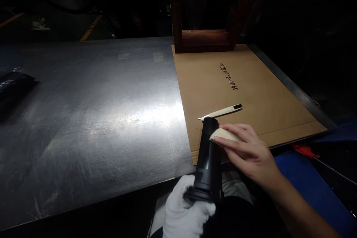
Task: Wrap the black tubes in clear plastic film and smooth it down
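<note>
My left hand point(185, 208), in a white glove, is closed around the lower end of a long black plastic part point(208, 160), which tilts up and away from me over the table's front edge. In my bare right hand point(248, 150) is a pale cream block with a rounded edge point(224, 134), gripped between thumb and fingers. The block lies against the upper right side of the black part. Just beyond the part's far end, a knife point(225, 111) with a pale handle rests on the cardboard, its blade pointing left.
A flat cardboard sheet point(206, 78) with printed characters covers the right of the metal table point(111, 126). At its back stands a dark reddish frame point(206, 39). A black item point(16, 83) lies at far left. Something red point(305, 151) and blue material point(304, 182) are at right.
</note>
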`<state>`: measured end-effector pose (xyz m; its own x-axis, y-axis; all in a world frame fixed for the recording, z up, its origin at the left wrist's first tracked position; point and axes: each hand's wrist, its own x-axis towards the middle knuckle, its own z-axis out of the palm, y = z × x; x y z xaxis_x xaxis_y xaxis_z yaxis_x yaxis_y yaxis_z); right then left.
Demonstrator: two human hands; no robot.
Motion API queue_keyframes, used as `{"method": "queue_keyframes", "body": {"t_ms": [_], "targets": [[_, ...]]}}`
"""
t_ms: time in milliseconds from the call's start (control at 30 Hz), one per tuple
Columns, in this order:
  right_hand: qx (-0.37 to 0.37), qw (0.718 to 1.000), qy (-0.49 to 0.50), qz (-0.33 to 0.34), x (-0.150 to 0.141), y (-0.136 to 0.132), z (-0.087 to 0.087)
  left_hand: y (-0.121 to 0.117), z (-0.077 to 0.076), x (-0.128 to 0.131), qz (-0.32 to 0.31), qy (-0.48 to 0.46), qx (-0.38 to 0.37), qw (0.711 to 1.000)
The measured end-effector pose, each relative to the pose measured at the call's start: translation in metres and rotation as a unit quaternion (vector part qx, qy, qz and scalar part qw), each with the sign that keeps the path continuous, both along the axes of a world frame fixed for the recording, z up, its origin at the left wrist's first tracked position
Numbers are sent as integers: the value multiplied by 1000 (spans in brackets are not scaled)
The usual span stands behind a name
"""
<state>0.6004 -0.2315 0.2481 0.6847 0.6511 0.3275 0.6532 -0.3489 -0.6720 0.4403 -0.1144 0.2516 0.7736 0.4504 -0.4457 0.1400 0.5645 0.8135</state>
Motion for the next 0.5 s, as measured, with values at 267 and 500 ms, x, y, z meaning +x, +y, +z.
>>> {"method": "queue_keyframes", "body": {"t_ms": [267, 500], "targets": [[-1, 1000, 17, 6, -3, -2, 2, 1, 0, -1, -8, 19, -6, 1000], [2, 1000, -2, -6, 2, -1, 2, 1, 1, -1, -14, 26, 4, 1000]]}}
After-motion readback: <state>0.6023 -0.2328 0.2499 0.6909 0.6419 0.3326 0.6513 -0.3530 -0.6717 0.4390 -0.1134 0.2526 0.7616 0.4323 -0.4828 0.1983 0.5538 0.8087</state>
